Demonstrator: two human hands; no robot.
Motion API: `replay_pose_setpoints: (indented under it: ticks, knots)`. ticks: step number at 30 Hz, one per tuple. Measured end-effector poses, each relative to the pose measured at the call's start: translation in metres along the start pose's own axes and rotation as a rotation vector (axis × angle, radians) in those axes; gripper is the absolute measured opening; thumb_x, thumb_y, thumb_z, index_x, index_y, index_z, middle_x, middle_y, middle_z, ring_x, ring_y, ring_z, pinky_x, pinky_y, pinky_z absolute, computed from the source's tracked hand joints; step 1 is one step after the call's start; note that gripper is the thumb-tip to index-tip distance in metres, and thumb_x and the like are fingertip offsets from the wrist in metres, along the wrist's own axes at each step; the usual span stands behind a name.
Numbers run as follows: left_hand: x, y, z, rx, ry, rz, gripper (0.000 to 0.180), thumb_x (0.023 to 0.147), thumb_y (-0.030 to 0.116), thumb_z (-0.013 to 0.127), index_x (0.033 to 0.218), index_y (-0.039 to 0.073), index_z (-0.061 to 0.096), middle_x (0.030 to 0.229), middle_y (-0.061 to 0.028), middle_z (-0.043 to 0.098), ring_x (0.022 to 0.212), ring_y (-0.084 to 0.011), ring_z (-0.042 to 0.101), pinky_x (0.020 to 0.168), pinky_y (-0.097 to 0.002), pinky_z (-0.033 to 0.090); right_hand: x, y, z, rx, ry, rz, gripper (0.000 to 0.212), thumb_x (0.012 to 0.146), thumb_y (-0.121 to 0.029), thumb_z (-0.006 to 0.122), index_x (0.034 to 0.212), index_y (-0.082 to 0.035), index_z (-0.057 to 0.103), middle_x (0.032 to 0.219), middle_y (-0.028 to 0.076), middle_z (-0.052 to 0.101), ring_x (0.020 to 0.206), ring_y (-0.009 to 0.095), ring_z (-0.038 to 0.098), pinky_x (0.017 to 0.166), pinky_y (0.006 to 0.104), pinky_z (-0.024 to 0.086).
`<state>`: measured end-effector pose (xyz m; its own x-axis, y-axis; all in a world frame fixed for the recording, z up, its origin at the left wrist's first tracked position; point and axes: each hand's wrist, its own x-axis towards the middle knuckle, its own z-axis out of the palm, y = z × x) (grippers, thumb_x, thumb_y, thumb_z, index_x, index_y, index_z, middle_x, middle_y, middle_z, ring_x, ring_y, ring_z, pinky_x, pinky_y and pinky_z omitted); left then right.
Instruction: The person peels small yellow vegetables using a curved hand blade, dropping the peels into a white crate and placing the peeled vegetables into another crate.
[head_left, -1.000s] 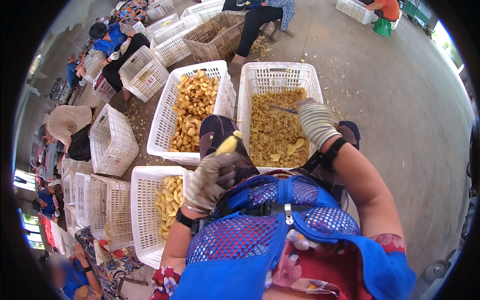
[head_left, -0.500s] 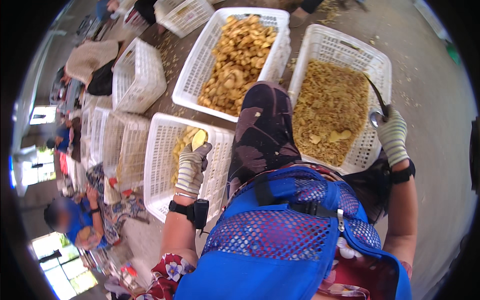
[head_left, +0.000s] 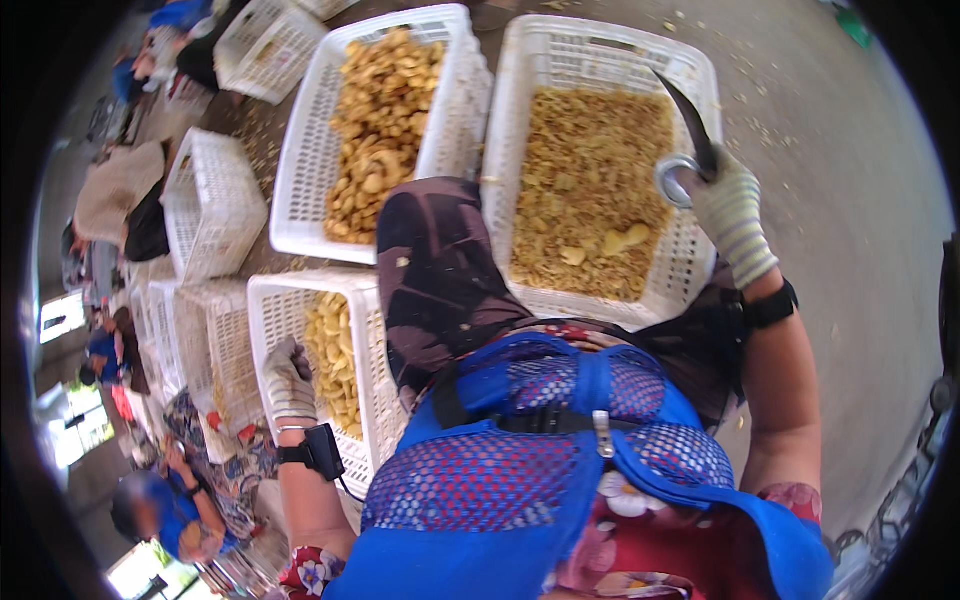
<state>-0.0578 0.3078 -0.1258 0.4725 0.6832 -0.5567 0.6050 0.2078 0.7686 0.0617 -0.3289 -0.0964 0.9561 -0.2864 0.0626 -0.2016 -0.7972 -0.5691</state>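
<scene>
My left hand [head_left: 289,382], in a striped glove with grey fingers, is at the left side of a white crate [head_left: 370,400] of peeled yellow pieces [head_left: 335,360]. Its fingers look slightly apart, and I see nothing in them. My right hand [head_left: 730,215], gloved too, is closed around a curved knife [head_left: 688,118] whose dark blade points up and left. A shiny round metal piece [head_left: 676,181] sticks out beside the grip. Below the blade stands a crate [head_left: 690,255] of brownish peelings [head_left: 595,190], with a few larger yellow pieces [head_left: 625,239] on top.
Another white crate [head_left: 300,170] holds knobbly brown pieces [head_left: 385,130] that look like ginger. My knee [head_left: 430,230] juts between the crates. More crates [head_left: 213,205] stand at the left, near a seated person in blue [head_left: 185,520]. Scraps litter the concrete floor [head_left: 790,130].
The cut yellow piece is gone from my left hand, which has moved to the crate's left side. My right hand still grips the knife. The view has shifted, so the crates appear further left.
</scene>
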Motion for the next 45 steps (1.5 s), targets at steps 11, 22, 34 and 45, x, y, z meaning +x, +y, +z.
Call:
replay_pose_setpoints:
  ticks: [11, 22, 34, 45]
  knots:
    - [-0.154, 0.062, 0.401, 0.509, -1.085, 0.434, 0.025, 0.085, 0.024, 0.07, 0.099, 0.005, 0.064, 0.081, -0.0086, 0.064, 0.069, -0.0157, 0.058, 0.061, -0.0291, 0.048, 0.018, 0.036, -0.005, 0.619, 0.057, 0.422, 0.042, 0.076, -0.02, 0.078, 0.111, 0.001, 0.068, 0.087, 0.009, 0.072, 0.077, 0.016, 0.066, 0.074, 0.0303, 0.053]
    - [-0.146, -0.114, 0.498, 1.701, -1.021, 0.533, 0.045, 0.083, 0.036, 0.068, 0.114, 0.004, 0.066, 0.11, -0.0205, 0.068, 0.104, -0.0336, 0.064, 0.09, -0.0412, 0.05, -0.004, 0.019, -0.063, 0.619, 0.016, 0.554, 0.028, 0.078, -0.012, 0.074, 0.1, 0.005, 0.068, 0.076, 0.011, 0.069, 0.07, 0.011, 0.062, 0.066, 0.0279, 0.052]
    - [-0.14, -0.179, 0.501, 1.818, -0.755, 0.228, 0.075, 0.078, 0.037, 0.078, 0.136, 0.002, 0.046, 0.137, -0.023, 0.052, 0.124, -0.0361, 0.055, 0.101, -0.0419, 0.048, -0.01, 0.028, -0.067, 0.45, 0.02, 0.591, 0.017, 0.082, -0.006, 0.073, 0.096, 0.0, 0.067, 0.081, 0.003, 0.068, 0.076, 0.01, 0.063, 0.07, 0.0251, 0.05]
    - [-0.109, -0.208, 0.478, 1.699, -0.635, 0.004, 0.07, 0.075, 0.035, 0.079, 0.13, 0.0, 0.051, 0.131, -0.0218, 0.056, 0.118, -0.0362, 0.058, 0.098, -0.0434, 0.049, -0.015, 0.021, -0.071, 0.26, -0.087, 0.603, 0.016, 0.082, 0.0, 0.07, 0.097, 0.001, 0.066, 0.082, 0.004, 0.068, 0.076, 0.011, 0.064, 0.071, 0.0253, 0.051]
